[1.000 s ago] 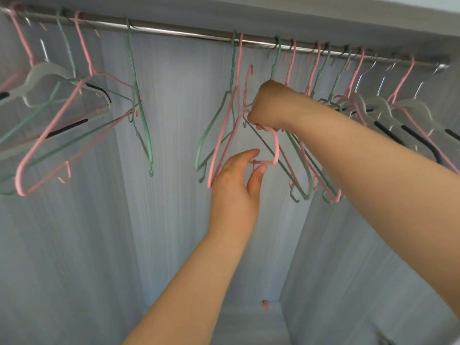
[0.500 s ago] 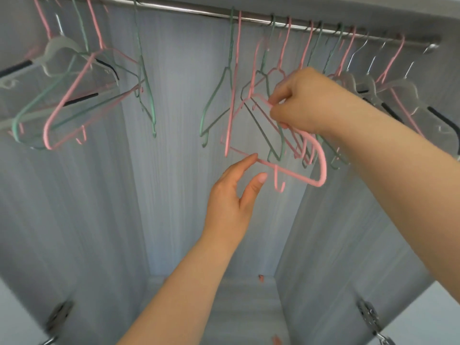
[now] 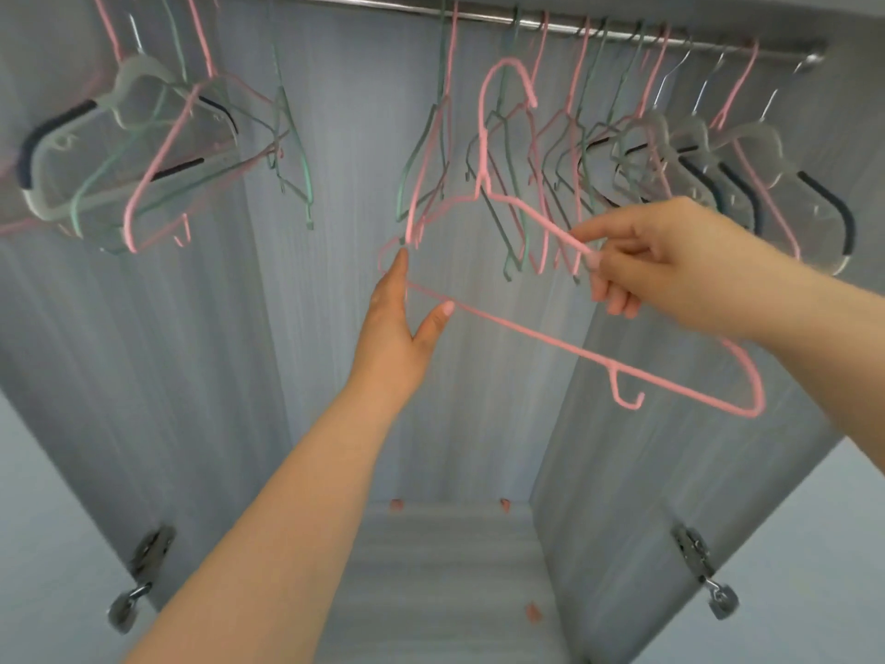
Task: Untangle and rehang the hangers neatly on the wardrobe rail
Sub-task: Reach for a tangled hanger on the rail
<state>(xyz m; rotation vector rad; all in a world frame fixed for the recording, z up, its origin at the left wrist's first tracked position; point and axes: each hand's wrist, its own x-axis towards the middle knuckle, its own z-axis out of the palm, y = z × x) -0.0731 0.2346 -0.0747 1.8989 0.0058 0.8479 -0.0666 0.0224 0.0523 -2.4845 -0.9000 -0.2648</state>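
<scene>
A pink wire hanger (image 3: 541,330) is off the metal rail (image 3: 622,33) and tilted, its hook up near the hanging bunch. My right hand (image 3: 670,261) pinches its upper right arm between thumb and fingers. My left hand (image 3: 402,318) has straight fingers; the forefinger touches the hanger's left end and the thumb touches the bottom bar. Several pink and green hangers (image 3: 536,184) dangle from the rail just behind, some crossing each other.
A tangled cluster of pink, green and white padded hangers (image 3: 143,174) hangs at the left. More white padded hangers (image 3: 747,165) crowd the rail's right end. Grey wardrobe walls close in on both sides, with door hinges (image 3: 697,553) low down and a shelf below.
The pink hanger has come down and away from the bunch, now held lower and spread wide. My right hand moved right and down; my left hand reached up to the hanger's left end.
</scene>
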